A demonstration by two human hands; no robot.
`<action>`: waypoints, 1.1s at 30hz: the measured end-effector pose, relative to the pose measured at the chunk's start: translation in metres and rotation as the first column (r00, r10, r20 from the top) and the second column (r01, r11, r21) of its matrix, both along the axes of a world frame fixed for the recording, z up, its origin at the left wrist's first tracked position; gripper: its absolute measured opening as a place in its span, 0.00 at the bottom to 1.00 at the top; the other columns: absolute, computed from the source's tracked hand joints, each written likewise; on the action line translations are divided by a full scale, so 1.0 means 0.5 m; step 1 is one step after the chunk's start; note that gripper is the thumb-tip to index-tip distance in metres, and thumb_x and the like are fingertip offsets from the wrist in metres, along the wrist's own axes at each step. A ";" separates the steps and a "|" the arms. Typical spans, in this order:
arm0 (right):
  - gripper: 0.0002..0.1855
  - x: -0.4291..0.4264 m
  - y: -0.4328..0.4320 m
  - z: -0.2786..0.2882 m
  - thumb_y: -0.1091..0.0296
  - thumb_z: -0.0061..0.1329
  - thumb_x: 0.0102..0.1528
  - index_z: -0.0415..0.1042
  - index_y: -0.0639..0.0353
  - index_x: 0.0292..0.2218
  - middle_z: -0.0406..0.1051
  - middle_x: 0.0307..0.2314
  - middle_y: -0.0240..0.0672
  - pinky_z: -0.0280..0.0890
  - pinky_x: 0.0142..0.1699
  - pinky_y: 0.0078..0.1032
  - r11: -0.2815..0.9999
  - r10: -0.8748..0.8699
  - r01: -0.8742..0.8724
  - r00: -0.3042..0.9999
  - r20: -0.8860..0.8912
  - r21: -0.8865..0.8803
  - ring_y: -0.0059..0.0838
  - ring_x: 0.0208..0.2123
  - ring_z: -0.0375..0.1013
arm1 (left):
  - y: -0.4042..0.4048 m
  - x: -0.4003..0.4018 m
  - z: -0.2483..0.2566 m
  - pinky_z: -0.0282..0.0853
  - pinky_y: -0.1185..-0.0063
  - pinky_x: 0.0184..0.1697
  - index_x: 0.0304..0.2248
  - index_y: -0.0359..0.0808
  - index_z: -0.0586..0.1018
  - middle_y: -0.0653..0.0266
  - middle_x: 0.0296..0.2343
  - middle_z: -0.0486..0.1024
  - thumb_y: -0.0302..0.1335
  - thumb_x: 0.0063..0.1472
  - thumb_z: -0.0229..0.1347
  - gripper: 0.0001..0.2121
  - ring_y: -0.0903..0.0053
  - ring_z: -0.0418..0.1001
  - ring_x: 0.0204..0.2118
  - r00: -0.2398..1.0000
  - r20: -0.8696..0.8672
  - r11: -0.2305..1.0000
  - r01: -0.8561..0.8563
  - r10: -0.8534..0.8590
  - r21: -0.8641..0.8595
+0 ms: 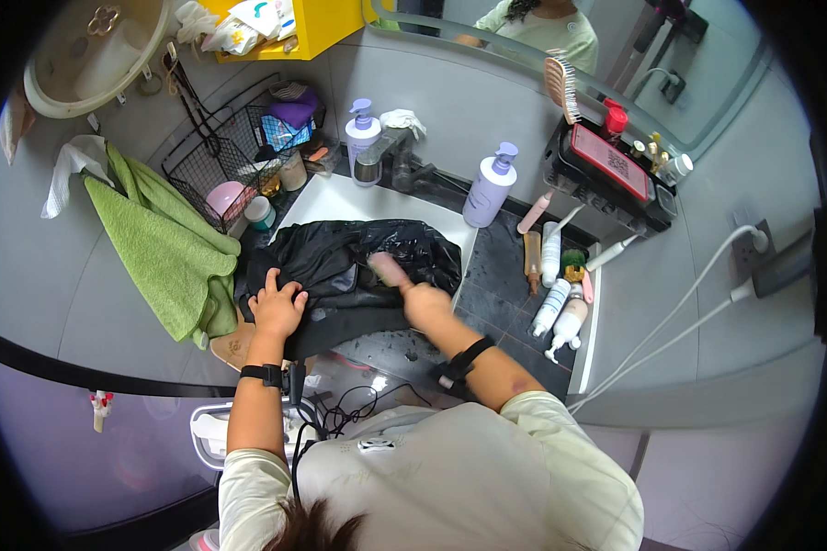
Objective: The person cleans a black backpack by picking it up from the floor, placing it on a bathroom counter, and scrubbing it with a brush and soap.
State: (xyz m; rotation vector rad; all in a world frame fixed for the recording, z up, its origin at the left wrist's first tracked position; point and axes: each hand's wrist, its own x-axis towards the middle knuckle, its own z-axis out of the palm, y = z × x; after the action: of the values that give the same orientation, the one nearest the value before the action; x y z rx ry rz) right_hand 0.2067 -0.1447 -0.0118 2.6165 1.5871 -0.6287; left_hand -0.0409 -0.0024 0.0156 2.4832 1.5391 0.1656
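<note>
A wet black garment is bunched across the white sink, and its near edge hangs over the dark counter front. My left hand rests with spread fingers on the garment's left part. In my right hand is the handle of a pinkish scrub brush. The brush head lies over the middle of the cloth; its bristle side is hidden. Behind the garment stands a dark faucet with a white cloth on top.
Lilac pump bottles flank the faucet. Several toiletry bottles lie on the right counter beneath a black shelf box. White cables run down the right wall. At left hang a green towel and a black wire basket.
</note>
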 end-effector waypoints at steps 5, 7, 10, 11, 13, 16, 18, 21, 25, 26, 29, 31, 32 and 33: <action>0.21 0.109 -0.095 0.085 0.66 0.32 0.58 0.65 0.51 0.52 0.72 0.38 0.49 0.67 0.45 0.38 0.969 -0.231 0.228 0.973 0.022 0.090 0.44 0.42 0.73 | -0.006 -0.028 -0.004 0.49 0.55 0.56 0.38 0.50 0.80 0.62 0.55 0.57 0.43 0.56 0.52 0.14 0.62 0.64 0.50 1.000 0.019 1.000 0.010 -0.010 0.013; 0.21 0.126 -0.131 0.070 0.64 0.33 0.59 0.64 0.52 0.53 0.72 0.39 0.49 0.66 0.46 0.37 0.954 -0.250 0.251 0.968 -0.028 0.165 0.44 0.42 0.72 | -0.007 -0.025 0.009 0.48 0.55 0.56 0.38 0.50 0.80 0.62 0.53 0.59 0.43 0.56 0.52 0.14 0.62 0.64 0.50 0.997 0.053 0.998 0.047 -0.050 0.043; 0.22 0.180 -0.179 -0.064 0.61 0.39 0.59 0.64 0.54 0.53 0.74 0.34 0.47 0.66 0.41 0.30 0.757 -0.104 0.298 0.934 -0.343 0.582 0.39 0.36 0.74 | -0.001 0.020 0.070 0.43 0.59 0.60 0.39 0.47 0.80 0.60 0.51 0.63 0.42 0.56 0.52 0.15 0.59 0.60 0.53 0.989 -0.111 0.989 0.111 -0.101 0.094; 0.22 0.164 -0.172 -0.063 0.61 0.39 0.59 0.64 0.54 0.53 0.74 0.34 0.47 0.66 0.41 0.30 0.762 -0.095 0.287 0.936 -0.339 0.580 0.39 0.36 0.74 | 0.014 0.030 0.072 0.43 0.59 0.60 0.39 0.47 0.80 0.60 0.51 0.63 0.42 0.56 0.52 0.15 0.59 0.60 0.53 0.990 -0.107 0.991 0.100 -0.090 0.091; 0.21 0.100 -0.165 -0.010 0.60 0.36 0.61 0.63 0.52 0.54 0.69 0.23 0.34 0.64 0.27 0.22 0.688 -0.286 0.693 0.530 -0.798 0.214 0.26 0.21 0.68 | 0.044 0.051 0.063 0.43 0.61 0.61 0.47 0.44 0.74 0.59 0.51 0.63 0.41 0.56 0.53 0.20 0.62 0.59 0.54 0.976 -0.120 0.964 0.200 -0.180 0.174; 0.20 0.035 -0.163 0.063 0.60 0.33 0.63 0.60 0.44 0.56 0.57 0.17 0.22 0.44 0.14 0.13 0.609 -0.278 0.792 0.177 -0.944 -0.032 0.13 0.13 0.50 | 0.074 0.081 0.030 0.50 0.68 0.57 0.61 0.42 0.50 0.60 0.51 0.66 0.42 0.51 0.55 0.40 0.68 0.61 0.55 0.972 -0.130 0.942 0.222 -0.194 0.253; 0.17 0.031 -0.176 0.065 0.60 0.33 0.63 0.62 0.41 0.52 0.56 0.16 0.21 0.44 0.14 0.14 0.577 -0.166 0.801 -0.078 -0.983 -0.161 0.12 0.12 0.48 | 0.065 0.104 0.072 0.52 0.69 0.55 0.61 0.42 0.48 0.60 0.50 0.68 0.44 0.50 0.56 0.43 0.68 0.63 0.53 0.962 -0.211 0.982 0.185 -0.173 0.038; 0.15 0.042 -0.180 0.045 0.59 0.33 0.63 0.63 0.41 0.49 0.56 0.16 0.21 0.44 0.14 0.14 0.516 -0.180 0.838 -0.095 -0.979 -0.176 0.13 0.12 0.48 | 0.065 0.104 0.037 0.54 0.71 0.51 0.60 0.45 0.56 0.62 0.44 0.73 0.48 0.46 0.57 0.42 0.70 0.70 0.47 0.947 -0.280 0.988 0.141 -0.155 -0.070; 0.14 0.076 -0.141 0.002 0.57 0.33 0.62 0.62 0.41 0.48 0.56 0.16 0.22 0.45 0.14 0.15 0.467 -0.221 0.870 -0.061 -0.973 -0.160 0.14 0.12 0.49 | 0.046 0.052 0.010 0.54 0.71 0.48 0.43 0.52 0.78 0.65 0.35 0.74 0.39 0.46 0.57 0.21 0.70 0.71 0.43 0.973 -0.107 0.977 0.208 -0.202 0.042; 0.14 0.083 -0.124 -0.010 0.57 0.33 0.62 0.61 0.41 0.49 0.56 0.16 0.22 0.45 0.14 0.15 0.488 -0.239 0.863 -0.014 -0.971 -0.132 0.15 0.12 0.49 | 0.041 0.039 0.006 0.54 0.71 0.48 0.42 0.52 0.78 0.66 0.34 0.74 0.37 0.46 0.57 0.20 0.71 0.71 0.42 0.980 0.030 0.980 0.196 -0.198 0.044; 0.17 0.081 -0.027 -0.009 0.56 0.30 0.63 0.60 0.41 0.51 0.55 0.16 0.23 0.47 0.13 0.17 0.595 -0.226 0.801 0.093 -0.970 -0.062 0.16 0.12 0.50 | 0.018 0.000 0.001 0.53 0.71 0.45 0.37 0.50 0.80 0.69 0.29 0.71 0.27 0.43 0.57 0.17 0.71 0.70 0.39 0.915 0.376 0.982 0.086 -0.144 0.166; 0.19 0.105 0.050 -0.019 0.56 0.29 0.63 0.60 0.41 0.53 0.57 0.17 0.24 0.50 0.13 0.18 0.690 -0.200 0.723 0.217 -0.956 0.020 0.17 0.12 0.52 | -0.007 0.010 0.013 0.54 0.72 0.45 0.36 0.49 0.79 0.68 0.27 0.68 0.24 0.41 0.57 0.19 0.70 0.68 0.36 0.843 0.526 0.965 -0.034 -0.112 0.260; 0.20 0.113 0.077 -0.023 0.56 0.29 0.63 0.58 0.42 0.55 0.57 0.17 0.24 0.52 0.14 0.18 0.720 -0.199 0.687 0.342 -0.918 0.100 0.17 0.12 0.53 | -0.030 0.019 0.025 0.55 0.72 0.44 0.36 0.49 0.79 0.68 0.27 0.67 0.23 0.40 0.57 0.20 0.70 0.68 0.36 0.850 0.507 0.944 -0.038 -0.142 0.328; 0.22 0.118 0.104 -0.022 0.56 0.30 0.63 0.57 0.42 0.56 0.58 0.17 0.25 0.53 0.14 0.18 0.752 -0.188 0.635 0.463 -0.866 0.176 0.18 0.12 0.54 | -0.052 0.027 0.035 0.55 0.72 0.44 0.36 0.50 0.79 0.68 0.26 0.65 0.22 0.38 0.57 0.21 0.70 0.67 0.35 0.858 0.486 0.917 -0.047 -0.166 0.397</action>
State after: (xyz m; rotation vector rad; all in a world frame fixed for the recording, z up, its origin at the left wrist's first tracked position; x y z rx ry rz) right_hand 0.2659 -0.0928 -0.0228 3.4221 1.2233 -1.9898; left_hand -0.0272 -0.0282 0.0330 2.4608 1.2819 1.1378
